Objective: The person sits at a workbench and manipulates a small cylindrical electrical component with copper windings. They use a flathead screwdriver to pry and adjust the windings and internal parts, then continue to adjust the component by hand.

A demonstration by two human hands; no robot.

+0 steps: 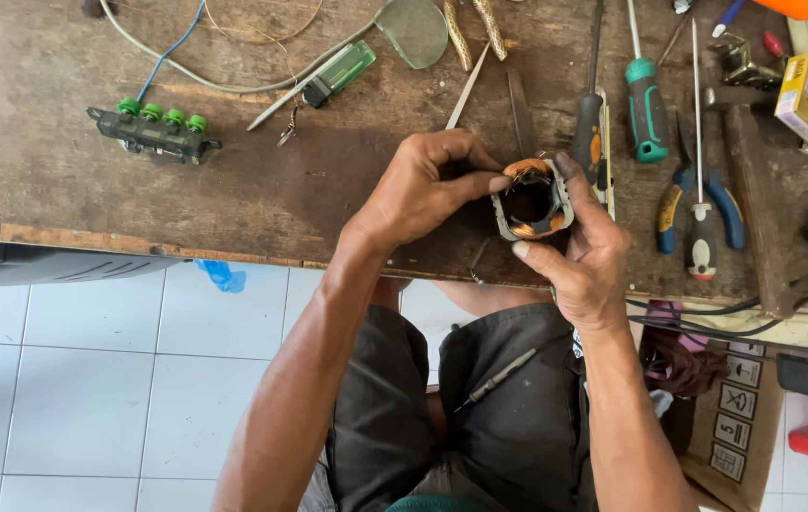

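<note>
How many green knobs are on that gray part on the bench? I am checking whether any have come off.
4, in a row along the top of the gray part at the bench's left: first, second, third, fourth. None looks hidden.

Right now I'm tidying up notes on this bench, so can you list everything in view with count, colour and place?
motor stator: 1, grey with copper windings, held at bench front edge
wooden bench: 1, brown, top of view
switch block: 1, dark with four green buttons, bench left
lighter: 1, green, bench top centre
screwdriver: 1, teal handle, right of stator
pliers: 1, blue and yellow handles, bench right
small screwdriver: 1, dark, on lap
floor tiles: many, white, below bench
left hand: 1, gripping stator's left side
right hand: 1, cupping stator's right side
</note>
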